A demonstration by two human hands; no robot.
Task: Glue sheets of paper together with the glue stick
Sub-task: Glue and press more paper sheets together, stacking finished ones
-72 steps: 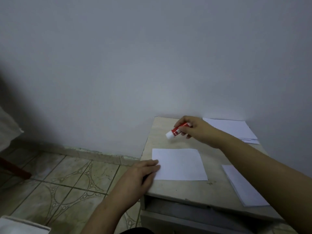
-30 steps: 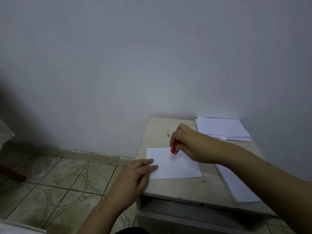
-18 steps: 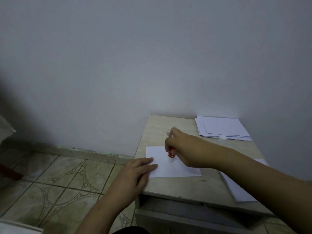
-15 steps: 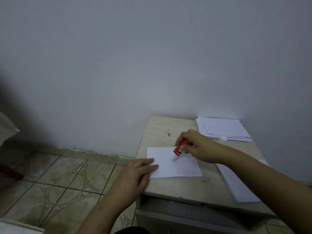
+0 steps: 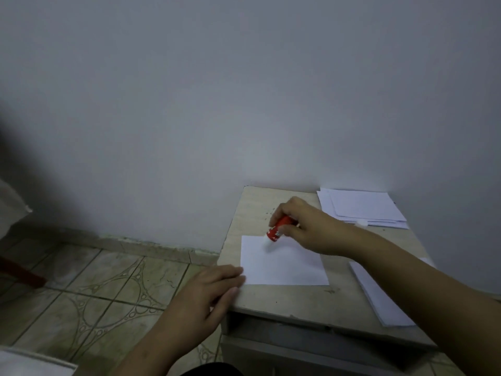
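A white sheet of paper (image 5: pixel 284 264) lies flat on the small beige table (image 5: pixel 284 297). My right hand (image 5: pixel 306 226) grips a red glue stick (image 5: pixel 279 229), tilted down to the left, its white tip over the sheet's far left part. Whether the tip touches the paper I cannot tell. My left hand (image 5: pixel 208 291) rests with straight fingers at the table's left edge, fingertips pressing the sheet's near left corner.
A stack of white sheets (image 5: pixel 360 207) lies at the table's far right corner, with a small white cap (image 5: pixel 361 223) beside it. Another pile of paper (image 5: pixel 379 297) lies along the right edge under my forearm. Tiled floor (image 5: pixel 103 291) spreads to the left; a wall stands close behind.
My right hand has kept moving the glue stick over the sheet's far left part, and it has shifted a little back and left. My left hand has stayed on the corner.
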